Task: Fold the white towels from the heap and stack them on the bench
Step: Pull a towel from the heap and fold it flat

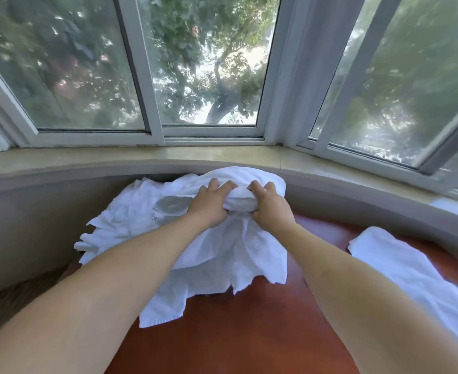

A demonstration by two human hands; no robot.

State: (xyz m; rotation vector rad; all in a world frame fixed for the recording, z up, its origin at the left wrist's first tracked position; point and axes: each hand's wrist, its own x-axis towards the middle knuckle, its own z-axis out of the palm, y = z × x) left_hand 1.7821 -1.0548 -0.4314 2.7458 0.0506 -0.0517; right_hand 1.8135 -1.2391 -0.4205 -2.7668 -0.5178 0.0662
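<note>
Both forearms reach over the bench (249, 333); my left hand (211, 203) and right hand (269, 202) clench a bunched towel (242, 202) atop the heap (141, 220) at the bench's far edge. Its bunch runs left-right between my fists, nothing blocking. One folded towel (400, 265) lies toward the right edge.

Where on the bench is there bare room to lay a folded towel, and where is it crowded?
Bare wood of the bench lies near the camera, between the forearms, bordered by the heap behind and the folded towel on the right. A narrower strip runs between them. The far left is crowded: both hands, left and right, grip cloth there.
</note>
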